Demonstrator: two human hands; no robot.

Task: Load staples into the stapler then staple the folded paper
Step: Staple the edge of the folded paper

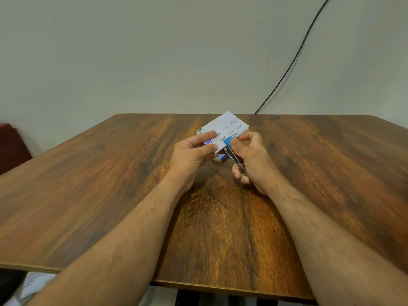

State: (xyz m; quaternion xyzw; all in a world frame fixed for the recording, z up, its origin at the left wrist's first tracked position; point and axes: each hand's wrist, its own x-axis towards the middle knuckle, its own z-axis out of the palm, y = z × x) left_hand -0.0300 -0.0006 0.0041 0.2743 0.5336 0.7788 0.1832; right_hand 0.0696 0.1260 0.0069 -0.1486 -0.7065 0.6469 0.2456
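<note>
A folded white paper (227,127) with handwriting is held above the table's middle. My left hand (192,157) pinches its near left edge between thumb and fingers. My right hand (251,160) grips a small stapler (231,151) with a blue head and metal body. The stapler's head sits over the paper's near right edge, my thumb pressing on the blue top. Under the hands a small blue and white staple box (220,157) lies on the table, partly hidden.
The wooden table (110,184) stretches wide on both sides. A black cable (293,60) runs down the wall to the table's far edge. A dark red chair (11,144) stands at the left. Papers (35,283) lie on the floor at lower left.
</note>
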